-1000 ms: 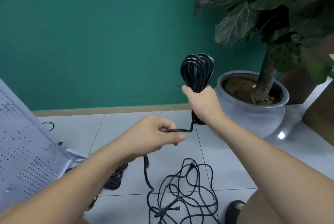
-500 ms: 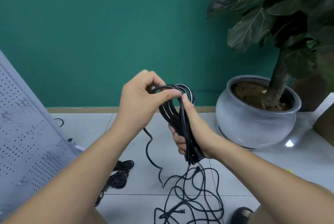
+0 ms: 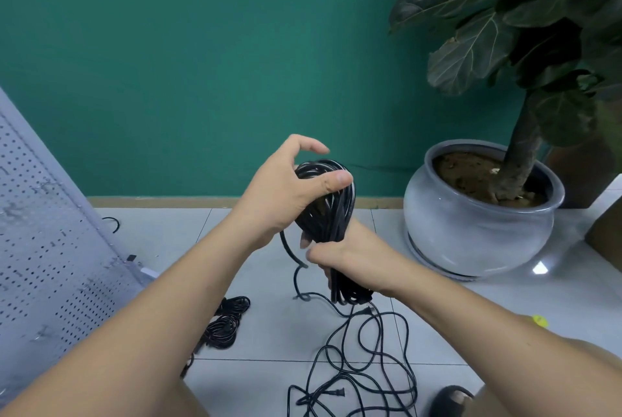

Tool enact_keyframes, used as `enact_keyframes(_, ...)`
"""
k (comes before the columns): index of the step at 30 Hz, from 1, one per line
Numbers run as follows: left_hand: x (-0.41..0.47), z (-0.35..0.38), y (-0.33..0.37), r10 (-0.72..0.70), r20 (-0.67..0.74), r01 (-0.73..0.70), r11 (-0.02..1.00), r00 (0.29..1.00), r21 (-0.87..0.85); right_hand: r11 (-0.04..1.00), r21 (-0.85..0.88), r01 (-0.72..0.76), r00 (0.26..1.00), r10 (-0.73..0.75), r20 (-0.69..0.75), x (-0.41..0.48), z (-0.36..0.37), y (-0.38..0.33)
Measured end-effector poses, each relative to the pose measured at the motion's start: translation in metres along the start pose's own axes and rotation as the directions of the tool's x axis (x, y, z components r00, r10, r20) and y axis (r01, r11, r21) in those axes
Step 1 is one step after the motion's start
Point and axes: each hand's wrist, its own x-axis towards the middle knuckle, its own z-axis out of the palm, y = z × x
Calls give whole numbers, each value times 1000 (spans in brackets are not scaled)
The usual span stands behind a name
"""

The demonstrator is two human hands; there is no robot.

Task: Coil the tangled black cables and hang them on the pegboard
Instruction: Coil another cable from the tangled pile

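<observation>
Head view: a potted plant (image 3: 471,224) stands right, the leaning pegboard (image 3: 43,248) left, small coils (image 3: 225,325) beside it. The right hand (image 3: 350,258) clenches the black cable coil (image 3: 331,211) mid-air and the left hand (image 3: 286,194) grips its top. Loose cable (image 3: 363,366) tangles on the tiled floor (image 3: 269,332) before a green wall (image 3: 202,63).

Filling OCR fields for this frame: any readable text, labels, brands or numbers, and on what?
No readable text anywhere in the frame.
pegboard: holes and scuffs only, no print.
pot: plain glaze, no mark.
coil: any print on the cable is too small to tell.
yellow scrap: too small to tell.
</observation>
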Motion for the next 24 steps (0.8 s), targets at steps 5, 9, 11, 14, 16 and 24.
enact_keyframes(5,2,12,-1,-75,17,76,968,997,-241,996,3,-95,996,95,0,5,0,6)
enact_keyframes(9,2,18,0,-92,67,110,927,994,-359,988,120,-100,995,99,17,2,-2,5)
enact_keyframes(11,2,18,-1,-77,91,106,919,993,-379,991,98,-91,995,94,-18,3,-3,4)
enact_keyframes(14,4,20,-7,-24,66,43,947,998,-317,999,-6,-49,993,48,-107,8,3,8)
enact_keyframes(16,6,22,-8,-29,29,37,940,999,-340,1000,-22,-9,986,5,-166,9,4,8)
enact_keyframes(24,7,31,-11,-14,-25,4,924,1000,-383,966,256,33,996,-9,-94,7,-8,7)
